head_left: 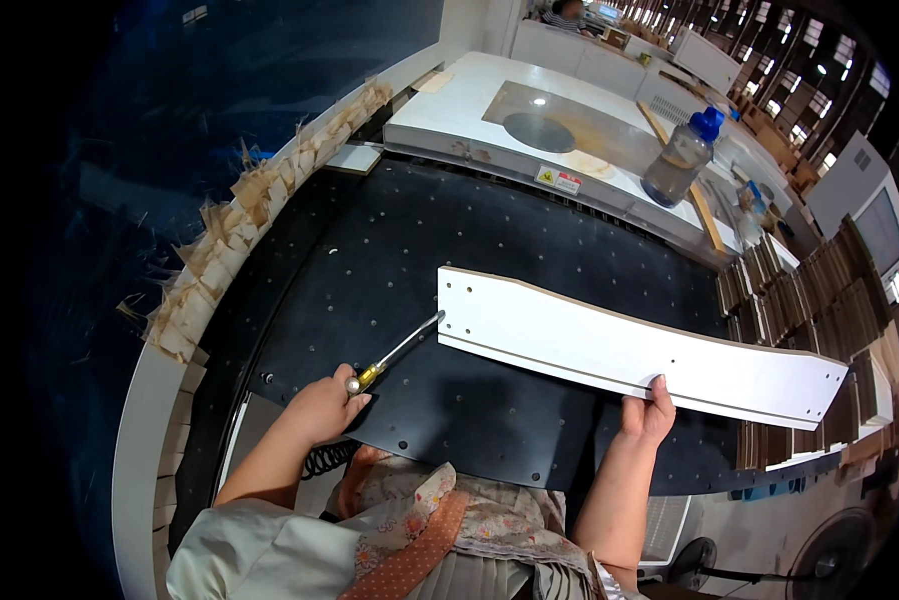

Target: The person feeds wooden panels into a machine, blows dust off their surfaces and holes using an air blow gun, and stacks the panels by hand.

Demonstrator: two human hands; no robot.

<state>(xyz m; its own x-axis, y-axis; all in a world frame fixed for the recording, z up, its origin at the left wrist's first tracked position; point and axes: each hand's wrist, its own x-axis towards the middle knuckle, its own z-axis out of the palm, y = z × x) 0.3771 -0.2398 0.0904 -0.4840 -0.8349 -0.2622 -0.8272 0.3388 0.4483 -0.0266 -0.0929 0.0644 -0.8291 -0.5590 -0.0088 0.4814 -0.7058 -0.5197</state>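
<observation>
Head view: left hand (pixel 321 408) grips screwdriver (pixel 397 352), tip at white panel (pixel 629 348) left end; right hand (pixel 647 412) clasps panel's near edge, long axis running left-right.

Warning sticker (pixel 558 180), perhaps screen (pixel 881 232)

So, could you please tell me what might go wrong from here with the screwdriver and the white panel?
1. The screwdriver tip sits at the white panel's end edge; in the left hand it could slip and scratch the face.
2. The right hand grips only the near edge, so the long panel might pivot or slide on the black table.
3. A slip could send the tip toward that right hand.
</observation>
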